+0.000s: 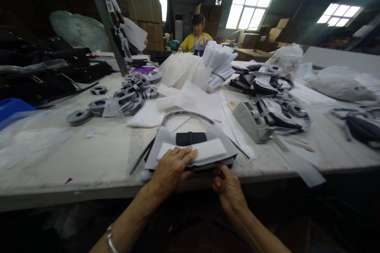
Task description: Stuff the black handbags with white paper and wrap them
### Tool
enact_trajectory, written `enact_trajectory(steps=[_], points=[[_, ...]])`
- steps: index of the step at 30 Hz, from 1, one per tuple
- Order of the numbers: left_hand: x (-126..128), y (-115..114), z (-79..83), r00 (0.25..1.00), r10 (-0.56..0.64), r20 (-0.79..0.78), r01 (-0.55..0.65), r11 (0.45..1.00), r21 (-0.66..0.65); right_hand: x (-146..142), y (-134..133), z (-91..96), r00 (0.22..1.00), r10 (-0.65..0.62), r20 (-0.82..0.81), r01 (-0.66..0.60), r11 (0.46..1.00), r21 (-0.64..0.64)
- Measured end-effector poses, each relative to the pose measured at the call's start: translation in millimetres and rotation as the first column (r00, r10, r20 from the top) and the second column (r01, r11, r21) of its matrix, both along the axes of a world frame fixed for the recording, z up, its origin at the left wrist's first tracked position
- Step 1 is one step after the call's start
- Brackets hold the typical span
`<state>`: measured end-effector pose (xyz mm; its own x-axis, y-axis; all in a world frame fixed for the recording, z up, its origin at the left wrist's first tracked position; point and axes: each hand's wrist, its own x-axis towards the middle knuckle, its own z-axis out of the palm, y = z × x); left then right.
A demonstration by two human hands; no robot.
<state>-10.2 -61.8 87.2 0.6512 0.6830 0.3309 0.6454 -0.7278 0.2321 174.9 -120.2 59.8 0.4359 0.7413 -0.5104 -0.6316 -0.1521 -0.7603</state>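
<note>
A black handbag [190, 138] wrapped in white paper lies flat at the table's near edge, its curved handle [187, 115] arching away from me. A folded white paper pad [204, 150] rests on it. My left hand [172, 168] lies flat on the pad's left end, fingers stretched out. My right hand [227, 187] is at the bag's near edge, fingers curled and pinching the paper-wrapped edge.
A grey tape dispenser [251, 120] stands right of the bag. Rolls of grey strap [130, 95] lie at the left, stacks of white paper [202, 69] behind, black straps and bags [267, 87] at the right. A person in yellow [197, 39] works at the far side.
</note>
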Motion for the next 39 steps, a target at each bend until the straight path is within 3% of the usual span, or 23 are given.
enact_trajectory(steps=[4, 7, 9, 10, 12, 14, 15, 17, 19, 21, 24, 27, 34, 39], points=[[1.2, 0.4, -5.2, 1.0, 0.005, 0.019, -0.006, 0.998, 0.055, 4.5, 2.0, -2.9, 1.0, 0.003, 0.004, -0.003, 1.0, -0.015], [4.6, 0.0, -9.9, 1.0, 0.013, 0.006, -0.013, 0.989, 0.148, 14.3, -7.2, -11.7, 0.984, 0.134, 0.115, -0.129, 0.99, -0.049], [7.2, -0.5, -11.7, 1.0, 0.021, -0.023, -0.016, 0.977, 0.213, 23.6, -18.5, -12.4, 0.916, 0.289, 0.279, -0.274, 0.957, -0.092], [8.2, -0.8, -12.2, 0.999, 0.023, -0.038, -0.014, 0.97, 0.241, 28.6, -24.2, -8.8, 0.846, 0.349, 0.403, -0.335, 0.936, -0.107], [9.5, -1.0, -12.5, 0.998, 0.017, -0.065, 0.002, 0.957, 0.291, 38.0, -31.2, 7.9, 0.609, 0.316, 0.728, -0.428, 0.903, -0.034], [9.6, -0.7, -12.6, 0.997, 0.007, -0.077, 0.02, 0.938, 0.347, 45.5, -27.4, 32.3, 0.247, 0.034, 0.968, -0.56, 0.821, 0.114], [9.4, -0.4, -12.8, 0.997, 0.002, -0.078, 0.027, 0.927, 0.373, 48.7, -20.9, 43.9, 0.058, -0.137, 0.989, -0.649, 0.747, 0.141], [9.0, 0.2, -13.6, 0.997, -0.002, -0.074, 0.033, 0.91, 0.414, 54.3, -1.5, 58.6, -0.249, -0.348, 0.904, -0.774, 0.632, 0.03], [9.6, -0.2, -15.0, 0.997, -0.002, -0.073, 0.034, 0.9, 0.435, 59.3, 19.5, 56.6, -0.41, -0.421, 0.809, -0.809, 0.578, -0.11], [11.9, -2.5, -17.2, 0.997, 0.009, -0.076, 0.026, 0.893, 0.449, 63.6, 34.6, 40.7, -0.45, -0.456, 0.768, -0.817, 0.558, -0.147], [18.3, -9.7, -21.2, 0.995, 0.04, -0.087, 0.007, 0.875, 0.485, 68.3, 41.3, 12.0, -0.413, -0.518, 0.749, -0.826, 0.56, -0.068], [25.3, -18.8, -24.4, 0.982, 0.105, -0.156, -0.012, 0.861, 0.508, 70.8, 37.8, -1.9, -0.379, -0.546, 0.747, -0.832, 0.554, -0.018], [38.3, -26.9, -25.3, 0.906, 0.231, -0.355, -0.006, 0.845, 0.534, 71.8, 33.4, 3.1, -0.435, -0.482, 0.76, -0.816, 0.569, -0.106], [39.4, -22.5, -23.1, 0.879, 0.244, -0.409, 0.027, 0.832, 0.554, 62.7, 25.6, 9.3, -0.571, -0.496, 0.654, -0.757, 0.626, -0.186]])
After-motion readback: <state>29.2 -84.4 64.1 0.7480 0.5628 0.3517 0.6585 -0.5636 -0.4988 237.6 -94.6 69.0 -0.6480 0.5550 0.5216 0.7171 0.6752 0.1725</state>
